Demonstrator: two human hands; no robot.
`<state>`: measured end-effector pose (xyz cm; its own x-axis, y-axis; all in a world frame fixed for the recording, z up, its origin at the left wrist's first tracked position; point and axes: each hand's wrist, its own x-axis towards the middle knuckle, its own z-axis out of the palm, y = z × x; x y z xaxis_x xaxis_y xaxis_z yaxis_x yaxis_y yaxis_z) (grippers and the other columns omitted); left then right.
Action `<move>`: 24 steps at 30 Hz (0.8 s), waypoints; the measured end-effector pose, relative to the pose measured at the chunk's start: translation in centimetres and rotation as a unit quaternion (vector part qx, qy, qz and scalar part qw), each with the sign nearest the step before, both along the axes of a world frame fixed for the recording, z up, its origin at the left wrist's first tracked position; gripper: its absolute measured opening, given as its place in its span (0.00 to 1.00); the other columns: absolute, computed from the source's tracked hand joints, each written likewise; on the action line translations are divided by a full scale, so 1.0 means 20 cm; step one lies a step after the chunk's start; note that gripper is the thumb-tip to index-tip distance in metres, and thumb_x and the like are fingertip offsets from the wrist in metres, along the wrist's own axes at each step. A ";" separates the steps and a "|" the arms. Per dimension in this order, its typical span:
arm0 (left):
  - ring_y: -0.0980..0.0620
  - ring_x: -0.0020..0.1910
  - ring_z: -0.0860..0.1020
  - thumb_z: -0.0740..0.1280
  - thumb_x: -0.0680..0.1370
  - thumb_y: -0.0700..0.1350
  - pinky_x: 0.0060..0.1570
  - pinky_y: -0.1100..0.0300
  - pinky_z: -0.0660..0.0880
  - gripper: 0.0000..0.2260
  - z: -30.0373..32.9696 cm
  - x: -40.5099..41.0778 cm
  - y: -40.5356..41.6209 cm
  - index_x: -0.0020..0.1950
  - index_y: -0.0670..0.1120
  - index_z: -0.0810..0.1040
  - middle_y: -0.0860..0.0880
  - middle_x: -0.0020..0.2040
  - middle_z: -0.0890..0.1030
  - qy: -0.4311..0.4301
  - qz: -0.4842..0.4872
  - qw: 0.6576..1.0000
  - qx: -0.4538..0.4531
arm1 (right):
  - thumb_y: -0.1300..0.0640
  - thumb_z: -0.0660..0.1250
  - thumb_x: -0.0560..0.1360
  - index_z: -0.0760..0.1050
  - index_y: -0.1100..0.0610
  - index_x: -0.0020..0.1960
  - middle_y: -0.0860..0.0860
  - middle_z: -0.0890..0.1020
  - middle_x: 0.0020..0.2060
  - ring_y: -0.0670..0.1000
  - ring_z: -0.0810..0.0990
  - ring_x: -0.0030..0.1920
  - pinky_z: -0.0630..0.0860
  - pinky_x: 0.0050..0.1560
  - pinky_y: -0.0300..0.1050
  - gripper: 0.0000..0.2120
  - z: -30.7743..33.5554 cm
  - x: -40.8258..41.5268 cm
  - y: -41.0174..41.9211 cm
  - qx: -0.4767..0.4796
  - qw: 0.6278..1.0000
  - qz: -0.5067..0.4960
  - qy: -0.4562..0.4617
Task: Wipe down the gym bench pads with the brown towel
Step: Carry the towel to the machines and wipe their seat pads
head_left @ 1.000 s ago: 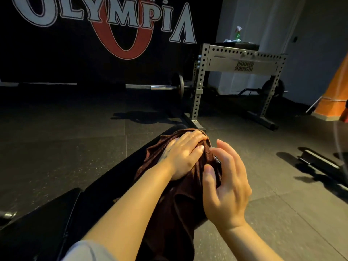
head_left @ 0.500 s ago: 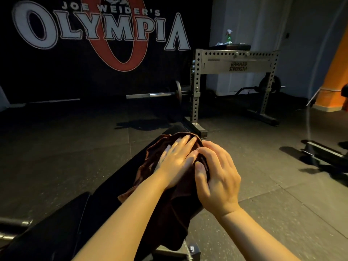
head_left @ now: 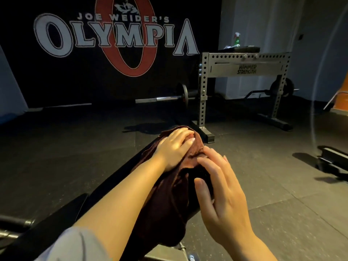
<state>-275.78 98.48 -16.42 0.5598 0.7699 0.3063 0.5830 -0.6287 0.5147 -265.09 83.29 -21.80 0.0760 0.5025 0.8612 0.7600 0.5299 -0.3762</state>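
Left hand: the left hand [head_left: 174,148] lay flat on the brown towel [head_left: 169,194], fingers pretty much straight and together, palm pressing down near the far end of the bench pad [head_left: 105,187].
Right hand: the right hand [head_left: 221,193] was relaxed and spread, not gripping anything. Fingertips sat at the towel's right edge, though I honestly couldn't tell if they were touching it or just above it.
Towel: bunched up under the left palm, then draped back along the pad toward the person and hanging off its near right side.
Pad edges: black pad ran from under the hands back toward the lower left. The towel covered its far tip.
Room to the left: dark rubber floor [head_left: 56,157], wide open beside the left forearm.
Room to the right: more floor past the right hand, with a low black bar thing [head_left: 333,159] well off to that side.
Ahead: a grey Hammer Strength rack [head_left: 244,66] stood just beyond the fingertips, a barbell [head_left: 165,98] behind it, and the Olympia banner [head_left: 113,38] on the wall.
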 end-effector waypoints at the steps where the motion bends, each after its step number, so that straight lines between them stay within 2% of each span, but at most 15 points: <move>1: 0.53 0.74 0.63 0.51 0.77 0.63 0.74 0.53 0.56 0.29 0.01 0.03 0.08 0.71 0.49 0.72 0.51 0.73 0.70 -0.019 0.003 1.000 0.002 | 0.46 0.53 0.83 0.70 0.52 0.67 0.49 0.70 0.73 0.49 0.65 0.75 0.62 0.73 0.57 0.18 -0.03 0.01 0.00 0.009 1.000 -0.015 -0.025; 3: 0.48 0.68 0.69 0.54 0.79 0.58 0.70 0.55 0.61 0.23 0.02 0.07 0.23 0.62 0.45 0.77 0.48 0.63 0.75 -0.005 0.006 1.000 -0.007 | 0.46 0.52 0.83 0.70 0.54 0.69 0.52 0.69 0.74 0.53 0.63 0.76 0.59 0.75 0.57 0.19 -0.10 0.00 0.00 0.027 0.997 -0.037 -0.055; 4: 0.46 0.67 0.70 0.55 0.80 0.55 0.69 0.55 0.61 0.21 0.02 0.08 0.29 0.62 0.44 0.78 0.47 0.62 0.76 0.030 0.011 0.999 -0.009 | 0.46 0.52 0.83 0.69 0.54 0.70 0.52 0.68 0.74 0.55 0.61 0.77 0.58 0.75 0.56 0.20 -0.13 -0.01 0.00 0.033 0.997 -0.043 -0.058; 7: 0.39 0.68 0.70 0.58 0.83 0.45 0.71 0.51 0.60 0.16 0.03 0.08 0.37 0.66 0.38 0.76 0.39 0.65 0.76 0.080 -0.002 0.997 0.003 | 0.46 0.52 0.84 0.68 0.53 0.71 0.51 0.66 0.76 0.55 0.59 0.78 0.57 0.75 0.56 0.20 -0.17 -0.03 -0.01 0.031 0.998 -0.046 -0.031; 8: 0.39 0.67 0.70 0.57 0.82 0.45 0.71 0.50 0.60 0.18 0.02 0.08 0.36 0.65 0.37 0.77 0.38 0.64 0.76 0.082 -0.020 0.996 0.010 | 0.46 0.52 0.84 0.68 0.52 0.71 0.50 0.66 0.76 0.55 0.59 0.78 0.58 0.75 0.56 0.20 -0.17 -0.03 -0.02 0.027 0.998 -0.043 -0.023; 10: 0.42 0.66 0.71 0.52 0.79 0.52 0.72 0.50 0.59 0.23 0.01 0.08 0.27 0.61 0.39 0.79 0.41 0.62 0.77 0.070 -0.049 0.996 0.039 | 0.46 0.52 0.84 0.70 0.52 0.70 0.49 0.68 0.74 0.54 0.61 0.77 0.61 0.73 0.56 0.19 -0.17 -0.01 -0.05 0.031 0.999 -0.035 -0.015; 13: 0.51 0.66 0.70 0.49 0.76 0.64 0.72 0.47 0.59 0.26 -0.02 0.06 0.16 0.58 0.51 0.79 0.52 0.60 0.77 -0.012 -0.059 0.997 0.053 | 0.47 0.53 0.84 0.71 0.51 0.68 0.48 0.72 0.71 0.52 0.65 0.75 0.65 0.71 0.56 0.17 -0.14 0.02 -0.08 0.039 0.999 -0.028 -0.019; 15: 0.54 0.67 0.69 0.50 0.77 0.64 0.71 0.44 0.60 0.23 -0.05 0.04 0.08 0.60 0.56 0.77 0.57 0.62 0.75 -0.022 -0.072 0.995 0.066 | 0.46 0.52 0.84 0.71 0.50 0.67 0.47 0.73 0.69 0.50 0.68 0.73 0.64 0.72 0.55 0.17 -0.11 0.02 -0.09 0.036 0.999 -0.024 0.016; 18: 0.53 0.73 0.64 0.50 0.78 0.63 0.72 0.39 0.58 0.17 -0.07 0.02 -0.04 0.61 0.62 0.71 0.60 0.66 0.70 0.003 -0.080 0.993 0.091 | 0.44 0.52 0.83 0.71 0.49 0.66 0.44 0.72 0.68 0.45 0.69 0.71 0.62 0.72 0.56 0.17 -0.08 -0.01 -0.09 0.050 0.994 -0.033 0.088; 21: 0.52 0.76 0.60 0.50 0.78 0.63 0.74 0.38 0.56 0.19 -0.06 0.00 -0.21 0.63 0.61 0.72 0.57 0.69 0.70 -0.026 -0.083 0.994 0.071 | 0.45 0.52 0.83 0.71 0.48 0.65 0.41 0.71 0.67 0.41 0.67 0.70 0.67 0.68 0.62 0.17 -0.09 -0.03 -0.08 0.071 0.988 -0.024 0.133; 24: 0.62 0.75 0.57 0.50 0.78 0.62 0.76 0.44 0.53 0.24 -0.04 -0.01 -0.37 0.67 0.56 0.74 0.61 0.69 0.69 -0.026 -0.077 0.995 0.064 | 0.49 0.55 0.81 0.73 0.49 0.64 0.45 0.73 0.65 0.44 0.70 0.68 0.69 0.67 0.54 0.15 -0.08 -0.03 -0.05 0.078 0.977 -0.001 0.197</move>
<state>-275.99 91.14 -17.21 0.6484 0.6292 0.4285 0.4494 -0.7707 0.4516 -265.66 82.32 -23.44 0.4185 0.3672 0.8307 0.5727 0.6032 -0.5551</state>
